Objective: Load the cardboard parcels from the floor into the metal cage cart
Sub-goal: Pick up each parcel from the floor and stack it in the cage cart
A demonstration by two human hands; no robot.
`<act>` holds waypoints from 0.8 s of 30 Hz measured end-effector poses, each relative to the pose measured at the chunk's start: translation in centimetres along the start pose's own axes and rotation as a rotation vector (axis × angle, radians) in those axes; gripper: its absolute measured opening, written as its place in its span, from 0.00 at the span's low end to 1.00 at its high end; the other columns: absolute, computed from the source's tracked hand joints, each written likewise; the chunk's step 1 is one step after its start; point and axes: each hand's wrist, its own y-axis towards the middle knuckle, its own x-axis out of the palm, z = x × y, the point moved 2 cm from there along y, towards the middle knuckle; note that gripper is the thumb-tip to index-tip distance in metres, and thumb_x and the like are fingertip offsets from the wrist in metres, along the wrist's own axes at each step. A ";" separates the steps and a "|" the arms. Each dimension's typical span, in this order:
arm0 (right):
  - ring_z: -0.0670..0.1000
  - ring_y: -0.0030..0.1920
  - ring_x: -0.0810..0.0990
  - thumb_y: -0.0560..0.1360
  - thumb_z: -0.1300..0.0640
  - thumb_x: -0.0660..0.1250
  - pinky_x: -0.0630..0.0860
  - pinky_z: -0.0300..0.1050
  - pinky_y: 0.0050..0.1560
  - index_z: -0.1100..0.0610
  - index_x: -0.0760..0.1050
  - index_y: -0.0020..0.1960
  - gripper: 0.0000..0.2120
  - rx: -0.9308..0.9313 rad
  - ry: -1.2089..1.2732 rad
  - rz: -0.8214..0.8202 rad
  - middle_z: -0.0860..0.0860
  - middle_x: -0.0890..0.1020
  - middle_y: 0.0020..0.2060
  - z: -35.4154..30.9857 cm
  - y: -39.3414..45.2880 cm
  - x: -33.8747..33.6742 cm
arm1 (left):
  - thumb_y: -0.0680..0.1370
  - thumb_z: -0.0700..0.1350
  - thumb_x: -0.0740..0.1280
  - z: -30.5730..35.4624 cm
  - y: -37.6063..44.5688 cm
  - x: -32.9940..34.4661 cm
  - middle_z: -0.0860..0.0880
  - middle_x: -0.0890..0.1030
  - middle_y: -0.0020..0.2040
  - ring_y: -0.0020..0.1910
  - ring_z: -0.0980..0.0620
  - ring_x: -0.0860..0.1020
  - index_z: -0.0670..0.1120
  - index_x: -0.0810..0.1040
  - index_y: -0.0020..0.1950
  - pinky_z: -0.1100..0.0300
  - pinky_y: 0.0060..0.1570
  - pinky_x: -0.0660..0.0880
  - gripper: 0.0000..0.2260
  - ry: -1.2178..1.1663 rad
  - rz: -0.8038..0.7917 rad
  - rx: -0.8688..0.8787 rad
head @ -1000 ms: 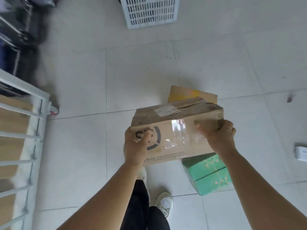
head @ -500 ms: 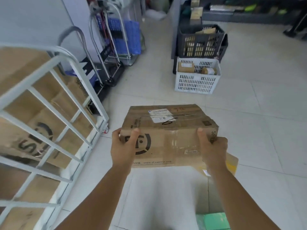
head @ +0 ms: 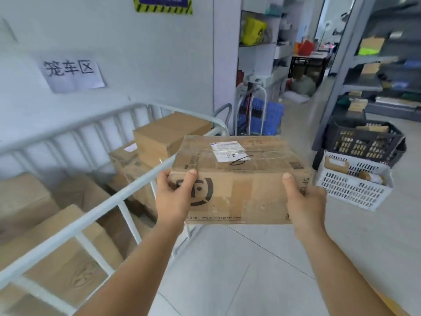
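Both grips, left hand [head: 174, 197] and right hand [head: 304, 202], clasp parcel [head: 239, 179] ends between them.

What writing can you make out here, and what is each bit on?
"笼车区": paper sign on the wall.
"www.sf-express.com", partly blurred: front of the held parcel.
"5338": same front, beside the left hand.
"6", handwritten: the parcel's white label; its print is too small to read.
Hazard-striped sign: blurred, unreadable.

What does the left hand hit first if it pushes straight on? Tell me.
Likely the cage cart's top rail, just beyond the left hand gripping the parcel; past it, the stacked boxes. Depth is unclear.
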 end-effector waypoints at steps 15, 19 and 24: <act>0.59 0.70 0.67 0.74 0.29 0.55 0.69 0.57 0.66 0.52 0.61 0.76 0.38 -0.244 0.021 -0.499 0.54 0.62 0.74 -13.4 -17.8 24.4 | 0.71 0.55 0.73 9.1 3.2 -30.9 0.49 0.82 0.48 0.45 0.48 0.82 0.51 0.70 0.57 0.45 0.53 0.79 0.20 -0.034 0.430 0.093; 0.58 0.63 0.72 0.73 0.28 0.55 0.73 0.57 0.60 0.52 0.64 0.71 0.36 -0.195 0.001 -0.637 0.54 0.69 0.68 -14.0 -20.9 31.7 | 0.64 0.68 0.68 8.0 4.3 -36.7 0.46 0.81 0.50 0.50 0.45 0.81 0.50 0.68 0.61 0.42 0.57 0.76 0.33 -0.013 0.586 0.035; 0.57 0.57 0.74 0.72 0.29 0.57 0.75 0.57 0.57 0.46 0.67 0.60 0.26 -0.136 -0.044 -0.840 0.52 0.74 0.61 -12.2 -22.7 41.2 | 0.72 0.60 0.68 5.0 7.4 -42.1 0.44 0.80 0.49 0.47 0.44 0.80 0.50 0.68 0.55 0.45 0.52 0.77 0.20 -0.012 0.711 -0.084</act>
